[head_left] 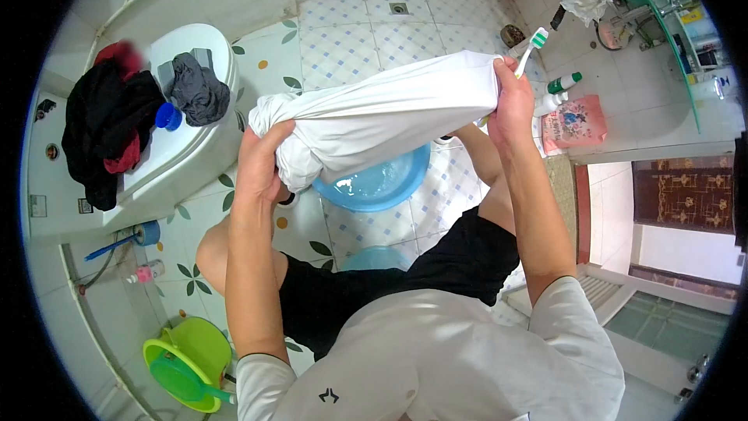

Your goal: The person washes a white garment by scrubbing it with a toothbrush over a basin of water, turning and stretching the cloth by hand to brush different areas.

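Observation:
A white cloth (397, 105), perhaps a garment, is stretched between my two hands over a blue basin (413, 183) of water. My left hand (261, 160) is closed on its bunched, crumpled end. At the other end, my right hand (514, 105) grips the cloth's edge and also holds a toothbrush (532, 48) with green and white bristles, its head pointing up and away. The cloth hides part of the basin. Which kind of garment it is, I cannot tell.
Dark clothes (101, 121), a grey cloth (199, 90) and a blue cup (168, 116) rest on the toilet lid (187, 39). Bottles (565, 83) and a pink bag (575, 123) stand at right. A green bucket (210, 343) sits lower left, near a toilet brush (146, 233). A glass shelf (678, 54) juts out upper right.

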### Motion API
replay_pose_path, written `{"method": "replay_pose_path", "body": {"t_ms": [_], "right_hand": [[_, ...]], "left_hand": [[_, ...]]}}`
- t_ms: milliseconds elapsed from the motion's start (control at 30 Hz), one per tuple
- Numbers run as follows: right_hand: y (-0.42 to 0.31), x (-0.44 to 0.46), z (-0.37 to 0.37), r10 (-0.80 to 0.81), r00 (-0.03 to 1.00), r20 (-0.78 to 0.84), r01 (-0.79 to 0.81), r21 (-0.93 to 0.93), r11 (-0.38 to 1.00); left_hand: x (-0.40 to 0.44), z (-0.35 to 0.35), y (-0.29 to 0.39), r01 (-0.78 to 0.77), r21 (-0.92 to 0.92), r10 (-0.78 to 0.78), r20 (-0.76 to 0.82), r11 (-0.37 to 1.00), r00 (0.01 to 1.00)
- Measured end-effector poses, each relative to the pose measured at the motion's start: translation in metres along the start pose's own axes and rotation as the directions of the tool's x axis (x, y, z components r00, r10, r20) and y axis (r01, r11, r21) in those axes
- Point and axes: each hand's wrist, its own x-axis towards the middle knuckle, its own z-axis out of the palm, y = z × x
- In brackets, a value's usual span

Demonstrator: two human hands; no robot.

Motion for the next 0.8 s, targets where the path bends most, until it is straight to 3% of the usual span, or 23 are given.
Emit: {"method": "replay_pose_path", "body": {"t_ms": [167, 233, 267, 333, 400, 500, 533, 600, 633, 700, 800], "right_hand": [[0.001, 0.006, -0.006, -0.001, 1.0, 0.008, 0.0, 0.055, 0.998], [-0.002, 0.007, -0.009, 0.011, 0.994, 0.107, -0.017, 0.057, 0.998], [-0.004, 0.006, -0.008, 0.011, 0.994, 0.107, -0.017, 0.055, 0.998], [-0.009, 0.003, -0.005, 0.025, 0.987, 0.159, -0.037, 0.07, 0.997], [-0.012, -0.003, 0.0, 0.052, 0.984, 0.171, -0.07, 0.097, 0.993], [-0.023, -0.015, 0.013, 0.1, 0.976, 0.195, -0.118, 0.084, 0.989], [-0.025, -0.019, 0.015, 0.119, 0.971, 0.208, -0.132, 0.048, 0.99], [-0.027, -0.023, 0.017, 0.135, 0.96, 0.246, -0.146, 0.029, 0.989], [-0.027, -0.024, 0.018, 0.148, 0.947, 0.284, -0.158, 0.011, 0.987], [-0.024, -0.024, 0.018, 0.172, 0.937, 0.306, -0.176, -0.016, 0.984], [-0.019, -0.027, 0.019, 0.207, 0.917, 0.34, -0.199, -0.061, 0.978]], "left_hand": [[0.003, -0.003, -0.012, 0.025, 0.085, -0.027, 0.026, 0.996, 0.999], [0.005, -0.003, -0.027, 0.025, 0.251, -0.036, 0.041, 0.968, 0.999], [0.007, -0.002, -0.035, 0.025, 0.25, -0.037, 0.041, 0.968, 0.998], [0.011, -0.001, -0.052, -0.033, 0.437, -0.051, 0.18, 0.899, 0.982], [0.01, 0.007, -0.064, -0.086, 0.415, -0.02, 0.244, 0.906, 0.97], [0.008, 0.018, -0.066, -0.336, 0.694, 0.078, 0.375, 0.637, 0.924], [0.008, 0.017, -0.068, -0.334, 0.694, 0.078, 0.374, 0.637, 0.924], [0.008, 0.013, -0.073, -0.388, 0.839, 0.048, 0.401, 0.382, 0.915], [0.009, 0.012, -0.074, -0.384, 0.841, 0.048, 0.397, 0.382, 0.917], [0.011, 0.011, -0.071, -0.3, 0.954, -0.257, 0.294, 0.017, 0.921], [0.003, 0.019, -0.062, -0.287, 0.958, -0.274, 0.277, 0.004, 0.921]]}}
